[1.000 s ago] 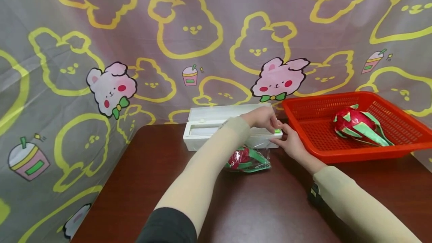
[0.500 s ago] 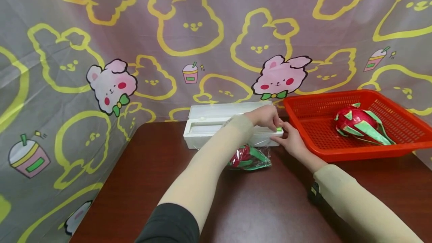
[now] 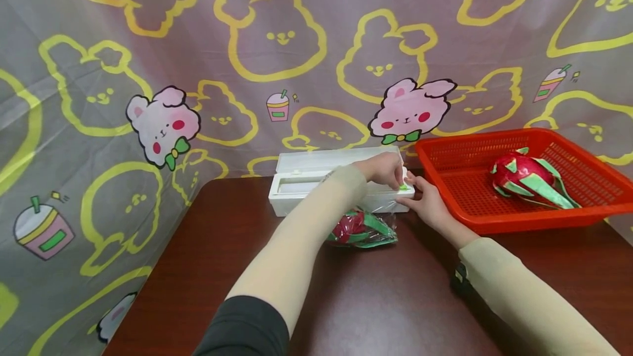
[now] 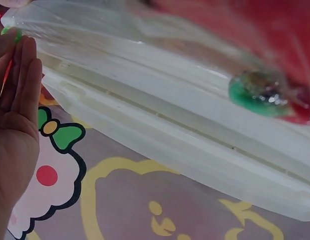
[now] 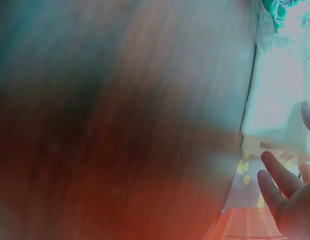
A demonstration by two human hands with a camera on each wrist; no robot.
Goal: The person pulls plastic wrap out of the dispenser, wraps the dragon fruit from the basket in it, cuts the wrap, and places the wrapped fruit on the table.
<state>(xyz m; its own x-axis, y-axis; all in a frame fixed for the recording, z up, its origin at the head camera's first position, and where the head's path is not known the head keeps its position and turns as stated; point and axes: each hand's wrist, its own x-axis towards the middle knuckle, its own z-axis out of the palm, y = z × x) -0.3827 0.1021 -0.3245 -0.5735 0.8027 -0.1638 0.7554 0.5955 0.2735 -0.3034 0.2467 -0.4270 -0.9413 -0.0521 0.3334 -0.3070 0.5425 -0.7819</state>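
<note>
A long white cling film dispenser [image 3: 296, 202] stands at the back of the table with its lid [image 3: 336, 159] raised. At its right end my left hand [image 3: 383, 170] pinches the small green slide cutter [image 3: 404, 187], which also shows between the fingertips in the left wrist view. My right hand [image 3: 429, 202] holds that same end, thumb on the front face and fingers round the corner. Clear film hangs over the dispenser's front, down to a film-wrapped red-and-green dragon fruit [image 3: 358, 228] lying before it, partly hidden by my left forearm.
To the right stands a red plastic basket [image 3: 475, 225] with another dragon fruit [image 3: 526, 176] in it, close beside my right hand. A patterned curtain [image 3: 316, 59] hangs right behind the dispenser. The brown tabletop [image 3: 376, 301] extends toward me.
My left hand and the green cutter have shifted slightly left along the dispenser's right end. The right hand keeps its hold. The head view has tilted a little.
</note>
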